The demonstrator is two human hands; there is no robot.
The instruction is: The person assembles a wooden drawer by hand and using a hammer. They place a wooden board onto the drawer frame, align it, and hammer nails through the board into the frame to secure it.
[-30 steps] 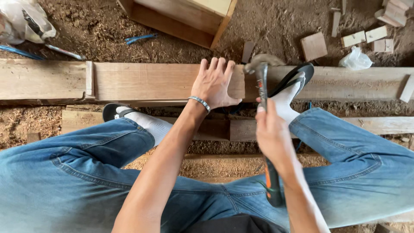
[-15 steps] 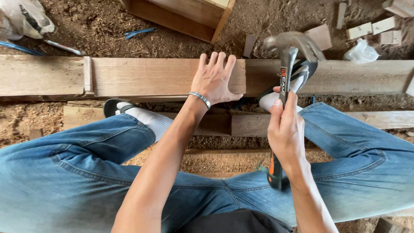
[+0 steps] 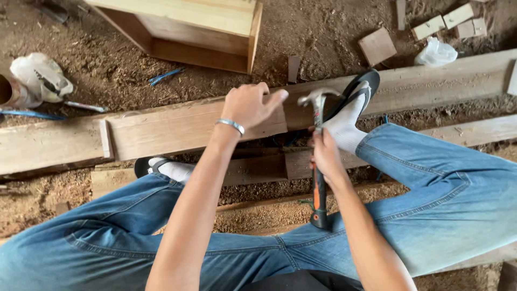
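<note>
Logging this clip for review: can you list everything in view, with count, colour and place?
hammer: one, steel head, orange-black grip, in right hand
long plank: one, pale brown, across the middle under left hand
wooden box: one, light wood, top
offcut blocks: several, tan, top right
white bag: one, top right
blue strips: two, on sawdust, upper left
bracelet: one, silver, left wrist
jeans: blue
left hand: on plank
right hand: gripping hammer

Wooden box (image 3: pixel 194 29) at twelve o'clock, white plastic bag (image 3: pixel 40 75) at ten, offcut blocks (image 3: pixel 441 19) and crumpled bag (image 3: pixel 437 52) at two.
</note>
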